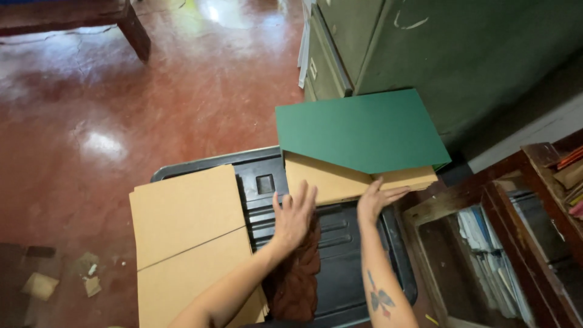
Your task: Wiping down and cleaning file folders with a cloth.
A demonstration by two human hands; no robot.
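Observation:
My left hand (294, 214) lies flat with fingers spread against the near edge of a stack of tan cardboard sheets (328, 180). My right hand (376, 200) presses the same stack at its right near corner, fingers extended. A dark green sheet (361, 130) tops that stack. The stack rests on the far part of a black plastic surface (340, 243). A second pile of tan cardboard sheets (188, 237) lies to the left of my left arm. Under my left forearm sits a dark brown cloth (297, 279).
A green metal cabinet (437, 48) stands behind the stack. At right is a wooden shelf unit (516, 243) holding papers. The floor (121, 109) is glossy red, with paper scraps (61, 279) at lower left and a wooden bench leg (135, 30) at top left.

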